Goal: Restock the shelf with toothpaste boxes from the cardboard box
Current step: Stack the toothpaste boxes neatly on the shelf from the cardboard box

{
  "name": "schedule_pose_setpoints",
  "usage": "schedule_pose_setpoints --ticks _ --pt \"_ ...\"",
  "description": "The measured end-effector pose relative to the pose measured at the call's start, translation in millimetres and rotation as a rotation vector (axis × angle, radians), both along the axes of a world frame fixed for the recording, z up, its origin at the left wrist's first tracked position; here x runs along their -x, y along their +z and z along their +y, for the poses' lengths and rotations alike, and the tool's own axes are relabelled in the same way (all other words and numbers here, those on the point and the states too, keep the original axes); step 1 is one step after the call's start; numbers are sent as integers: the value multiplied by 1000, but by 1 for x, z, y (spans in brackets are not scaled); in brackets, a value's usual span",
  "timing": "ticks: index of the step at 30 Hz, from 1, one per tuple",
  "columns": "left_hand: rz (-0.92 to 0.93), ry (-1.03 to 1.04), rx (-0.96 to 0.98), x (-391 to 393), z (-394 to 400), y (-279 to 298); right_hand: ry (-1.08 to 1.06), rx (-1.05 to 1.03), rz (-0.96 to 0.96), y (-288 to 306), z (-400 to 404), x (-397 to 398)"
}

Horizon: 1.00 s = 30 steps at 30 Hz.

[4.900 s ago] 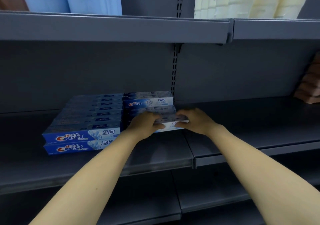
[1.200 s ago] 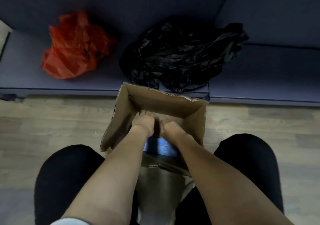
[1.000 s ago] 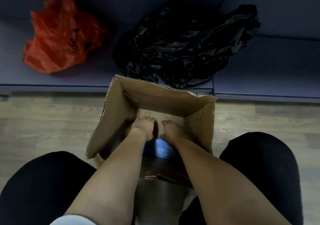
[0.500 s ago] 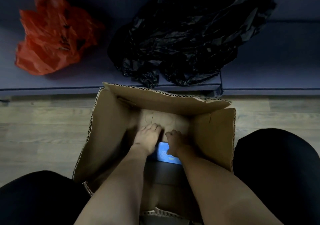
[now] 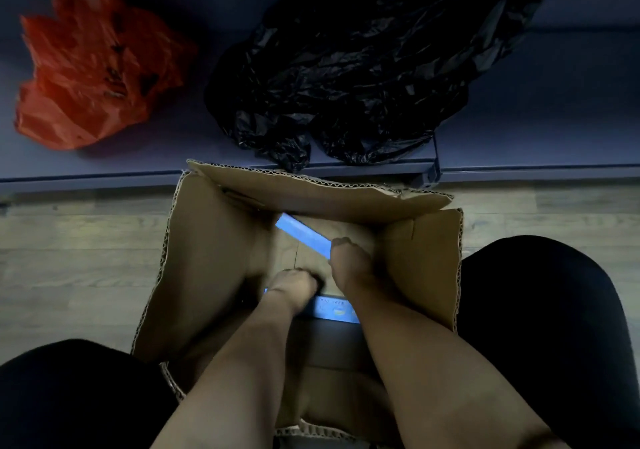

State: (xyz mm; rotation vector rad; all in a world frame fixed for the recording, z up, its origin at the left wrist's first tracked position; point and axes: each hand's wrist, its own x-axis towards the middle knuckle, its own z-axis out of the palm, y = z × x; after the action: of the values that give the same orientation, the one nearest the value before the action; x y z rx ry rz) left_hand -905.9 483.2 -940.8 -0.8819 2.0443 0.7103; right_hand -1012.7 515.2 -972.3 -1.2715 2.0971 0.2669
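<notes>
Gripped at one end by the right hand (image 5: 349,268), a blue toothpaste box (image 5: 303,235) now tilts up toward the carton's (image 5: 207,258) far wall, where half a second ago both hands lay flat on the stock. Left hand (image 5: 294,284) curls over another box (image 5: 334,308) near the carton's near wall; whether it holds it I cannot tell. Picking has begun; the shelf trip comes next.
</notes>
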Motion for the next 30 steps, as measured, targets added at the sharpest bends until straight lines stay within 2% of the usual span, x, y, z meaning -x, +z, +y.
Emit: schedule_pose_setpoints --ticks 5,9,12,14,18,24,26,30 --pt "-125 -97 -74 8 6 0 -37 79 160 0 -4 -2" --pt "-191 -223 -55 -1 7 -5 -87 74 151 -49 11 -3" --pt "-189 -180 -88 -5 6 -7 -84 64 102 -39 8 -6" --pt "-171 -133 -113 -2 3 -6 -25 -19 145 -6 7 -5" --pt "-162 -59 -139 -2 -1 -10 87 19 78 -8 7 -1" --pt "-177 -211 39 -3 3 -17 108 -14 72 -7 11 0" --pt "-206 -234 45 -2 5 -16 110 -19 77 -5 12 -3" --pt "-167 -143 -40 -4 3 -5 60 -19 77 5 9 -8"
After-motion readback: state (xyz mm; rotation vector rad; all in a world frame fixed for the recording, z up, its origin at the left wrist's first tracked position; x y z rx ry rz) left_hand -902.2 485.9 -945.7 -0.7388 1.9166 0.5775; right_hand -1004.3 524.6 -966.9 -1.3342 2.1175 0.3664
